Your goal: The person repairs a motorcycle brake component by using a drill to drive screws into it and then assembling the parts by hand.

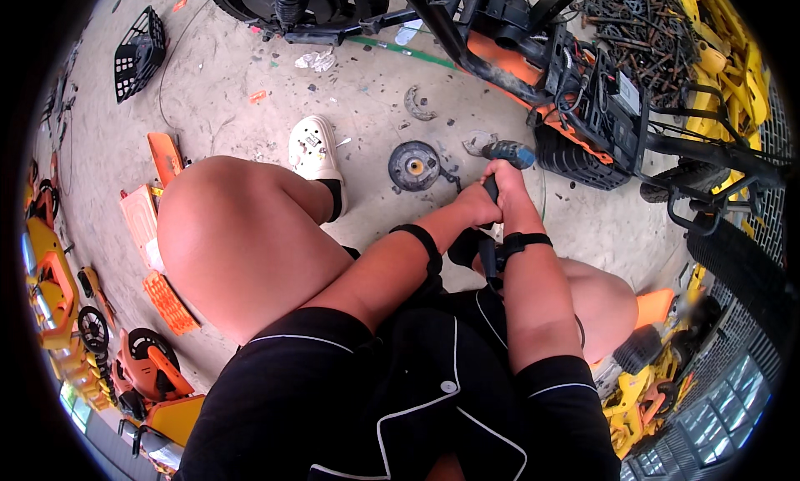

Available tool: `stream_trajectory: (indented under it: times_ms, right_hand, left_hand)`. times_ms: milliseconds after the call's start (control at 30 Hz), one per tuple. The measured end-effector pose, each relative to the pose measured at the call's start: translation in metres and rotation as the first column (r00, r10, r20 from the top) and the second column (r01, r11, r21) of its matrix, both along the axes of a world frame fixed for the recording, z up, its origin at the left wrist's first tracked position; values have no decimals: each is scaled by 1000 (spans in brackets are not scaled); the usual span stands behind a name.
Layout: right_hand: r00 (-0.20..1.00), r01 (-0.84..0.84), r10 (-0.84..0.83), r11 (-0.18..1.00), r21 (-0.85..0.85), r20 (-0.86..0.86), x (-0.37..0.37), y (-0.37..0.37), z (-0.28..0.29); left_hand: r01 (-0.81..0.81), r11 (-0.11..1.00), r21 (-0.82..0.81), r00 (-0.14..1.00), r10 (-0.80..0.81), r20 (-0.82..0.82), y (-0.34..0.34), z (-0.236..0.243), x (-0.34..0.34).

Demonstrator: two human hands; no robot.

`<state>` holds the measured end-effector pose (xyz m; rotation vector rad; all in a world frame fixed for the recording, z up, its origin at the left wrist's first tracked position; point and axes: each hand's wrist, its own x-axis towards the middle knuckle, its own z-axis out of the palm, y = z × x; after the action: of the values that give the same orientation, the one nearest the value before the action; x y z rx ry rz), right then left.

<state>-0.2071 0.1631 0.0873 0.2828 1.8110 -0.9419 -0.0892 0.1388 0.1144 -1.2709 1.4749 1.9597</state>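
My right hand point(506, 177) is closed around the black handle of a cordless power tool point(510, 154) with a blue-and-black body. Just below it, my left hand point(478, 205) is also closed on the tool's lower handle. The tool's head lies over the concrete floor, close to the orange-and-black vehicle frame point(575, 135). Left of my hands, a round black disc-shaped part point(413, 166) with a yellowish centre lies flat on the floor. My fingers partly hide the handle, and the tool's bottom end is hard to make out.
A black plastic basket point(140, 54) lies at the far left. A heap of dark metal parts point(642, 31) and yellow frames point(733, 56) stand at the upper right. A curved metal piece point(418, 103) and crumpled white scrap point(315, 61) lie on the floor. Orange panels point(165, 156) sit beside my left knee.
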Motion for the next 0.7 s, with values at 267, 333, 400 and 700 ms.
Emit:
stream_trajectory:
  times_ms: [267, 333, 400, 700]
  right_hand:
    - [997, -74, 75, 997, -37, 30, 5, 8, 8]
    - [995, -59, 64, 996, -61, 77, 5, 12, 12]
    - [987, -6, 28, 990, -144, 155, 3, 22, 19]
    - [963, 33, 59, 943, -330, 263, 28, 25, 164]
  left_hand:
    - [123, 958, 260, 959, -47, -281, -20, -30, 37]
    - [157, 926, 343, 961, -63, -270, -41, -29, 54]
    - [-131, 934, 331, 977, 178, -114, -51, -21, 55]
    - [-591, 803, 80, 781, 594, -191, -55, -8, 47]
